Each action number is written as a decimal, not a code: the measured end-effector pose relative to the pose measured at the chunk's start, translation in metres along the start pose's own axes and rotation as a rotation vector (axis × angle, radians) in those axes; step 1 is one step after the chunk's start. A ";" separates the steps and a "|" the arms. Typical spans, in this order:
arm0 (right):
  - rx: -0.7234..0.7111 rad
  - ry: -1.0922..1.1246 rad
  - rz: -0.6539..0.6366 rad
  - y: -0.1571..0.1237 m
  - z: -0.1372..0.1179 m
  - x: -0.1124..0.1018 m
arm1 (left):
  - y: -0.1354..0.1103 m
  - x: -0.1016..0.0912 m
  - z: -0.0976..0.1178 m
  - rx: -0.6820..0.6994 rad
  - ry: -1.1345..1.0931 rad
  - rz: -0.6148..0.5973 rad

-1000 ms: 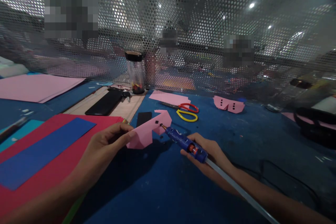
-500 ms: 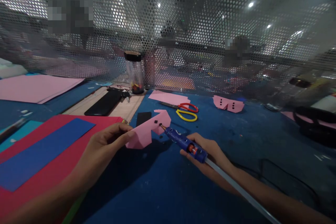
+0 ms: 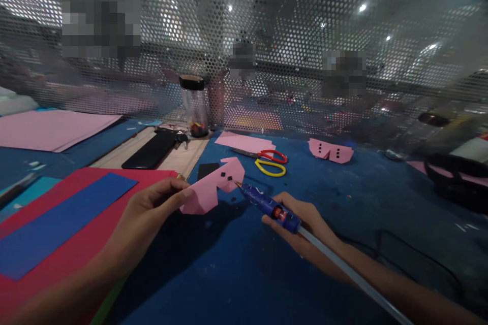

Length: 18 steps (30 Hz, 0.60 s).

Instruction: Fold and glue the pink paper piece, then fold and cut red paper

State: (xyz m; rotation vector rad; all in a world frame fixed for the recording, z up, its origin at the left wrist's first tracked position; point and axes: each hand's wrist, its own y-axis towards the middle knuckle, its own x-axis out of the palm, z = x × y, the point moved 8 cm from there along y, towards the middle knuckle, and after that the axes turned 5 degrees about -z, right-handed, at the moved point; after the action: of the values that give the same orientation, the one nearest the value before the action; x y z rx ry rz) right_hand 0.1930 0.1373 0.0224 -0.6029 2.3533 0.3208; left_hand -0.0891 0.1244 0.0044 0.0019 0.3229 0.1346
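Left hand [image 3: 152,210] pinches folded pink paper piece [image 3: 211,187] above blue bench [image 3: 236,264]. Right hand [image 3: 305,226] grips blue glue gun [image 3: 269,205], nozzle touching paper.

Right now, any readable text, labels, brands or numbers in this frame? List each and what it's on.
None can be read.
On the glue gun in the right hand: no legible brand or label.
On the pink paper piece in the left hand: small black squares only, not characters.
On the jar, phone and scissors: no text visible.
Behind the mesh screen: too blurred to read.
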 end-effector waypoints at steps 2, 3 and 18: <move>0.019 0.014 -0.002 0.000 0.001 0.000 | 0.000 0.001 0.000 0.002 0.000 -0.005; 0.019 0.017 -0.002 0.000 0.001 0.000 | 0.000 0.001 0.001 0.004 -0.001 -0.008; 0.009 0.019 0.003 -0.002 0.000 0.000 | -0.001 0.000 -0.001 0.008 -0.005 -0.010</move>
State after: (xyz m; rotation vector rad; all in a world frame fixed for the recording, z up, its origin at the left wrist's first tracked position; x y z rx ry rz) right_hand 0.1941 0.1357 0.0223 -0.5999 2.3729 0.3067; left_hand -0.0896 0.1237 0.0031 0.0086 0.3187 0.1237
